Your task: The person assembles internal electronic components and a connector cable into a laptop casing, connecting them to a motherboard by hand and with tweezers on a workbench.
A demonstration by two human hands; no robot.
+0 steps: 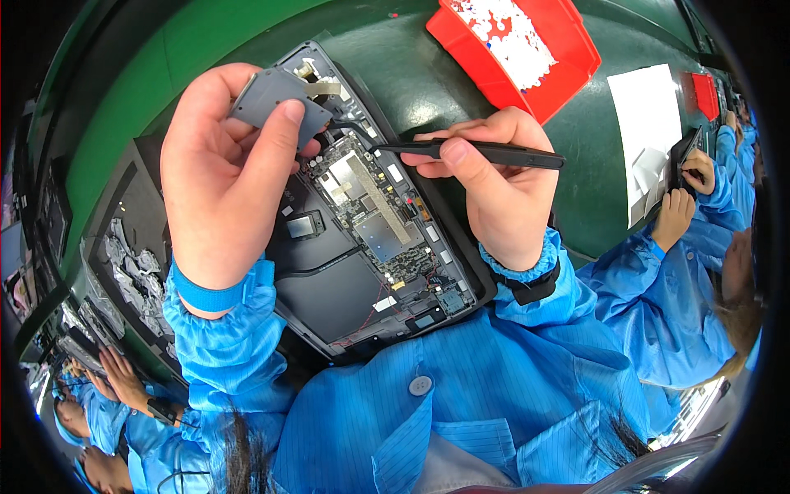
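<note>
An opened tablet-like device (317, 292) lies tilted in front of me, its green circuit board (362, 202) and dark inner panels exposed. My left hand (222, 181) is closed on a small grey rectangular board (280, 97), pinched between thumb and fingers above the device's far end. A flat ribbon cable (325, 88) shows beside that board. In my right hand (502, 173) are black tweezers (485, 154), held like a pen. Their bent tip reaches toward the near edge of the grey board, over the circuit board. Whether the tip touches anything I cannot tell.
A red bin (568, 62) of small white pieces stands at the far right. Right of it lies white paper (646, 123). At left, a dark tray (103, 239) holds crumpled clear-grey wrappings (136, 267). Co-workers in blue sit on both sides, their hands (675, 216) on the bench.
</note>
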